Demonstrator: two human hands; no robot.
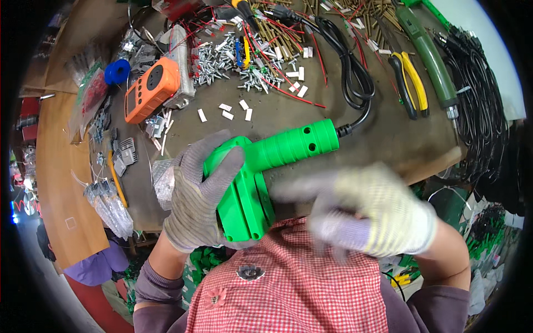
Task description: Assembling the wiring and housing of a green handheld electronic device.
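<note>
A bright green plastic tool housing (244, 188), with a ribbed round handle (291, 146) and two dark screw holes, is held close above my lap. My left hand (201, 194), in a striped grey work glove, is wrapped round its wide end, thumb across the front. A black power cord (355, 83) runs out of the handle's end and loops away over the bench. Just right of the housing is my right hand (372, 211), gloved too, apart from it. Motion smears its fingers, so I cannot make out whether anything is in them.
Ahead on the dark workbench (183, 133) lie a pile of screws (222, 58), white connectors (244, 104), red wires and brass rods. An orange socket meter (152, 89) stands left. Yellow-black pliers (413, 83), a green electric screwdriver (427, 55) and bundled black cords (472, 105) lie right.
</note>
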